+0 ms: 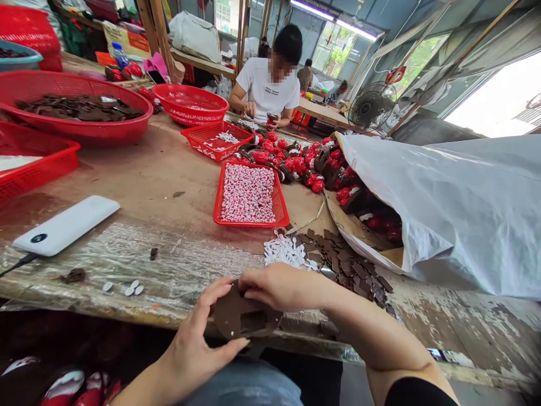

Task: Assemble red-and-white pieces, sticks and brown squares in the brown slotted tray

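A dark brown plastic part (230, 316), rounded at one end and with a rectangular opening, is held over the table's front edge. My left hand (196, 335) grips its left side, thumb along the near edge and fingers around the far one. The curled fingers of my right hand (270, 286) press on its far upper side; whether they also pinch something small is hidden. Just beyond my right hand lies a heap of small white plastic pieces (284, 250). Flat brown plates (346, 259) are scattered beside them, partly behind my right forearm.
A red basket (217, 217) holds small red-and-white pieces. A white sack (473, 208) spills red and brown figures (291, 160) at right. Left are a white power bank (70, 223), several white discs (134, 287) and a red basin (122, 132). A co-worker (270, 84) sits opposite.
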Tool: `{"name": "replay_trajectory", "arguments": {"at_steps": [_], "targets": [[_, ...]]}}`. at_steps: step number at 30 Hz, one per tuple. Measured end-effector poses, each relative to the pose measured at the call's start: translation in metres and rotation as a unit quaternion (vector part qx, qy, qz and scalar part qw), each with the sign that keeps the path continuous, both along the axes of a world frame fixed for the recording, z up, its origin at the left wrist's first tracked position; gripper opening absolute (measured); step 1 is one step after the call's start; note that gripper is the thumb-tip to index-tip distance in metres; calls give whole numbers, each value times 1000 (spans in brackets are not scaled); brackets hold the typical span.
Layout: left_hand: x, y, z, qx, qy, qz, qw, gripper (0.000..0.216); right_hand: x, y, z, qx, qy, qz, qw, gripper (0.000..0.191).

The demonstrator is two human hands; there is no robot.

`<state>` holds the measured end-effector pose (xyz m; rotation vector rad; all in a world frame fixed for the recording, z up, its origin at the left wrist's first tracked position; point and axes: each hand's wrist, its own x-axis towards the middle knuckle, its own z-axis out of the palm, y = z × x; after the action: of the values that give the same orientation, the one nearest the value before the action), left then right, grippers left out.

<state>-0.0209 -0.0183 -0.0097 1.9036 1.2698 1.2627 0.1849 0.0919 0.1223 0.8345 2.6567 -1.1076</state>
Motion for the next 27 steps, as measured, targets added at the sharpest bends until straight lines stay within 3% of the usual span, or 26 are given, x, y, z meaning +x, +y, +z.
{"name": "replay_trajectory", "arguments": {"at_steps": [5,11,16,19,22,24,27], "targets": [[1,1,-2,-9,-4,-5,1000,70,0,0,6,-8,-6,8,1000,42],[-2,0,-5,-21,-22,0,1000,72,1,2,8,29,29,-1,999,38],[-4,0,-7,-28,-41,-11,999,73,12,12,4,-9,122,-1,993,28],[-4,-1,-10,-27,-41,-10,999,74,14,43,-10,48,144,-124,981,20],[-3,-2,-13,-26,-36,-5,999,75,6,95,-35,155,76,-301,938,17],[-3,-3,-15,-24,-35,-5,999,74,-4,132,-53,173,30,-345,922,18],[-1,-4,-18,-20,-44,-12,999,72,-21,174,-74,145,-16,-345,927,19]]}}
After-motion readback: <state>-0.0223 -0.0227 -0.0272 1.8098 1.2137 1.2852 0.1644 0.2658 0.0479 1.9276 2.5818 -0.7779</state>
